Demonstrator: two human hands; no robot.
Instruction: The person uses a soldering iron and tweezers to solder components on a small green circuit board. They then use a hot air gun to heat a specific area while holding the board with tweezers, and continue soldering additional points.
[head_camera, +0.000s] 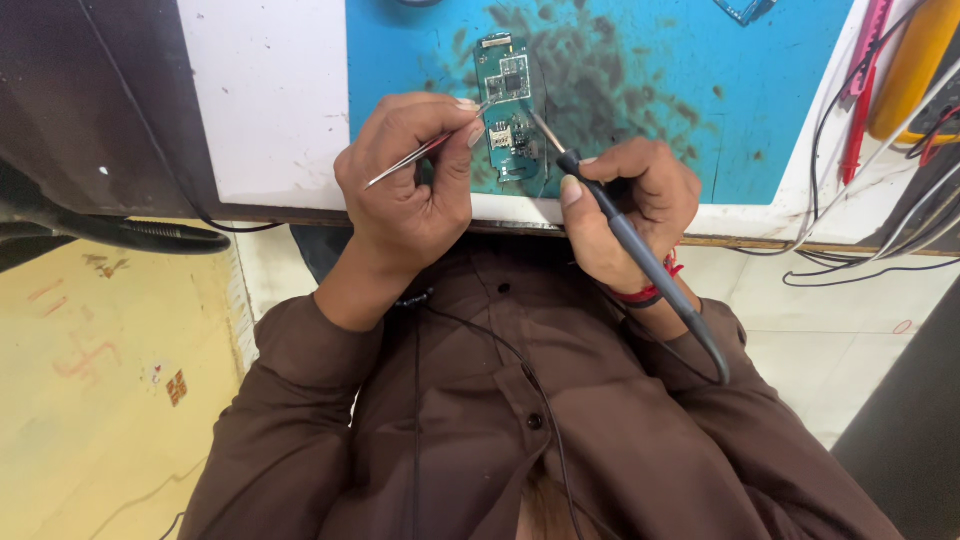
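Grip: left hand (405, 190) pinches thin metal tweezers (425, 150), right hand (630, 205) closed round grey soldering iron (620, 225) | both tips on small green circuit board (508, 105), near edge of blue-matted surface (640, 90) | progress: soldering seemingly mid-way, board still bare, uncased.

Two hands: the left hand (405, 190) and the right hand (630, 205). One pair of tweezers (415, 155). One soldering iron (625, 235). One green circuit board (507, 105). One blue mat (650, 80). One red thread (648, 290) on the right wrist. Several loose wires (870, 250) at the right, too tangled to count.
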